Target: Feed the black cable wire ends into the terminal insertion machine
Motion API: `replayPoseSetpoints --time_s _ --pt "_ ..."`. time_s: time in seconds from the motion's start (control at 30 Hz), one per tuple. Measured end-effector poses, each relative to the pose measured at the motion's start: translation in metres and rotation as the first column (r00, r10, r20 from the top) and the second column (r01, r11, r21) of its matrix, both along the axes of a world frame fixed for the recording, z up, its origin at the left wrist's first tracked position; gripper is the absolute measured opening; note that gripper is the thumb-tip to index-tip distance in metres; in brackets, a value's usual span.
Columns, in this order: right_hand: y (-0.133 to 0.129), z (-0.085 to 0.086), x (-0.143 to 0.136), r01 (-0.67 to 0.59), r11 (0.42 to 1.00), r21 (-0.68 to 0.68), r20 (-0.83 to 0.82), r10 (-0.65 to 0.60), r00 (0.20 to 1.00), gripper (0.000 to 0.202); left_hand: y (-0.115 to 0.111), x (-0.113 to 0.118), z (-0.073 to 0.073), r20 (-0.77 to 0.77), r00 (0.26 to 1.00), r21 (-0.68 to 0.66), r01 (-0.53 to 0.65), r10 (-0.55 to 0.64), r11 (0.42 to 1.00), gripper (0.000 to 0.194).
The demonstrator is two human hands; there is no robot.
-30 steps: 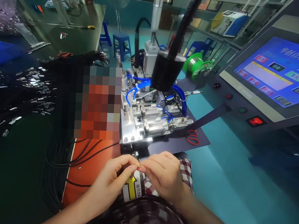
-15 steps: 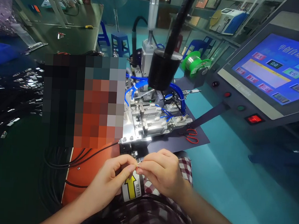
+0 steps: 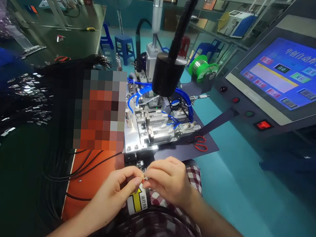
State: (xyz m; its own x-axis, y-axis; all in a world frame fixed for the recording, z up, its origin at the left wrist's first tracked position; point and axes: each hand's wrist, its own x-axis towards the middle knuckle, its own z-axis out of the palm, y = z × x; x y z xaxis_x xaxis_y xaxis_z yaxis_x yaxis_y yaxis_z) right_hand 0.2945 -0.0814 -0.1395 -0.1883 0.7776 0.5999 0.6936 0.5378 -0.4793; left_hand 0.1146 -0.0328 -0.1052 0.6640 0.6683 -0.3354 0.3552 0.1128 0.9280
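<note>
My left hand (image 3: 126, 186) and my right hand (image 3: 169, 181) meet fingertip to fingertip low in the middle of the head view, above my lap. Between them is a tiny wire-like piece (image 3: 145, 178), pale with a bit of red. Both hands pinch it with thumb and forefinger; most of it is hidden by the fingers. Just below the hands shows a white label with a yellow arrow (image 3: 137, 202). The metal machine (image 3: 157, 129) with blue air tubes stands right beyond my fingers.
Black cables (image 3: 57, 173) lie in a large bundle at the left, beside an orange surface (image 3: 99, 172). Red-handled scissors (image 3: 200, 143) rest on the dark plate. A black lamp head (image 3: 168, 76) hangs over the machine. A green spool (image 3: 203, 68) and a touchscreen panel (image 3: 284, 75) stand right.
The view has shifted slightly, so the scene sits a little further left. My fingertips have parted slightly, showing more of the pale and red piece between them.
</note>
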Motion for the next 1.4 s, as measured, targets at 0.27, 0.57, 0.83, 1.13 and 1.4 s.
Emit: replayPoseSetpoints --time_s 0.27,0.57,0.83,1.13,1.4 --pt "0.001 -0.009 -0.004 -0.007 0.999 -0.031 -0.039 0.005 0.999 0.042 0.000 -0.001 -0.004 -0.001 1.000 -0.007 0.000 0.000 1.000 0.025" --pt "-0.016 -0.008 -0.024 -0.086 0.884 -0.460 -0.585 -0.229 0.778 0.014 0.000 0.000 -0.009 0.051 0.987 -0.194 -0.138 0.150 0.971 0.024" --pt "-0.010 -0.011 -0.037 -0.309 0.711 -0.632 -0.731 -0.413 0.544 0.011 -0.001 0.000 -0.014 0.123 0.965 -0.277 -0.190 0.231 0.942 0.022" --pt "-0.011 -0.009 -0.035 -0.286 0.704 -0.651 -0.688 -0.387 0.614 0.011 -0.004 0.003 -0.016 0.067 0.937 -0.472 -0.273 0.342 0.838 0.024" --pt "-0.013 -0.010 -0.033 -0.229 0.706 -0.670 -0.649 -0.407 0.643 0.008 -0.005 0.006 -0.017 0.048 0.902 -0.430 -0.369 0.429 0.824 0.029"
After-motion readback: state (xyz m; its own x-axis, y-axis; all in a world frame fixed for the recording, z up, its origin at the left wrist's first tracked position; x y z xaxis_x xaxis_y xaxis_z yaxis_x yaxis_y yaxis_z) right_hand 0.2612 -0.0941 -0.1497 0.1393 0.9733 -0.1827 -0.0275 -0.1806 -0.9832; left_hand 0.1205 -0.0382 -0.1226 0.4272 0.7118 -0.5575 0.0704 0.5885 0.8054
